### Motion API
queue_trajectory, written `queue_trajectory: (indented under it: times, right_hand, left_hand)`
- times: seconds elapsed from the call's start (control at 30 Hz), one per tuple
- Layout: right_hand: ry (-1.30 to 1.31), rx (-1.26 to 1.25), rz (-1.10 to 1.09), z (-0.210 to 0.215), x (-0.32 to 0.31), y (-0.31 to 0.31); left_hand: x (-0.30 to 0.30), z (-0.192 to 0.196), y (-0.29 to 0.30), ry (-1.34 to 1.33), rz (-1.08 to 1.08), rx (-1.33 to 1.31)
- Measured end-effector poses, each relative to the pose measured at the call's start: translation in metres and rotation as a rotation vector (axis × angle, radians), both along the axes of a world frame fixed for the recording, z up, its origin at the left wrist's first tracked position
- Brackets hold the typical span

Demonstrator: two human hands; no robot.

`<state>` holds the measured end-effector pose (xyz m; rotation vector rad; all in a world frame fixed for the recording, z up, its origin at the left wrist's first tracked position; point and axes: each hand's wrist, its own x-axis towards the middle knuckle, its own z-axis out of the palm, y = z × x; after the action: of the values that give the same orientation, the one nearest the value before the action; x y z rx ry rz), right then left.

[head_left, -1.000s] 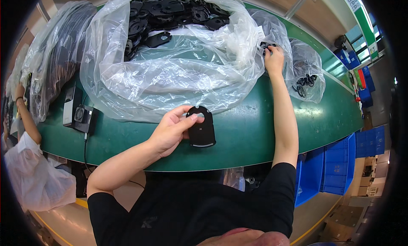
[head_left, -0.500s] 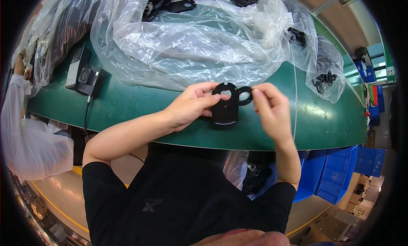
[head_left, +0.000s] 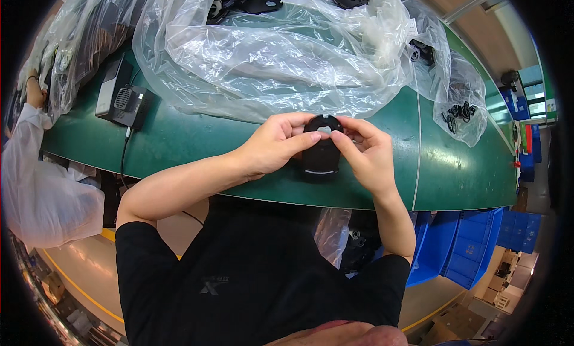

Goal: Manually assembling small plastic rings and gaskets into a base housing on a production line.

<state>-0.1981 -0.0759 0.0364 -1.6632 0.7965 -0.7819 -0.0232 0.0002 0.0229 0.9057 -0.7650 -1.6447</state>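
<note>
A flat black plastic part (head_left: 321, 157), rounded at the top with a round hole in its upper half, is held up above the table's near edge. My left hand (head_left: 276, 144) grips it from the left side, thumb on the face near the hole. From the right, my right hand (head_left: 368, 153) pinches at the hole, its thumb and fingers closed on the black ring (head_left: 323, 121). The ring lies against the part around the hole; how far it sits in cannot be made out. Both thumbs almost meet at the hole.
Across the green table (head_left: 251, 193) spreads a large clear plastic bag (head_left: 263, 62) with black parts (head_left: 263, 4). A smaller bag (head_left: 469, 83) holds black rings (head_left: 460, 111). At left stand a corded black device (head_left: 122, 101) and a person's sleeve (head_left: 36, 136). Blue bins (head_left: 472, 247) sit below right.
My right hand has moved left, bringing the ring from beside the black part onto its hole. My left hand keeps its grip on the part.
</note>
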Motion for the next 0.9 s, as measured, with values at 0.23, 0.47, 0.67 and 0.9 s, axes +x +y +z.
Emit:
queue_trajectory:
  times: [0.23,0.47,0.67,0.9]
  right_hand:
    - [0.012,0.189,0.049,0.001,-0.01,-0.002]
    - [0.057,-0.133,-0.298,0.008,-0.069,-0.071]
    - [0.719,-0.596,-0.97,-0.01,-0.231,-0.212]
    - [1.1,-0.505,-0.844,-0.023,-0.256,-0.24]
  left_hand:
    - [0.001,0.002,0.001,-0.098,-0.109,-0.071]
    - [0.001,-0.002,0.007,-0.09,-0.045,0.096]
    - [-0.005,-0.004,0.005,-0.114,-0.095,0.101]
    - [-0.007,-0.004,0.003,-0.154,-0.11,0.105]
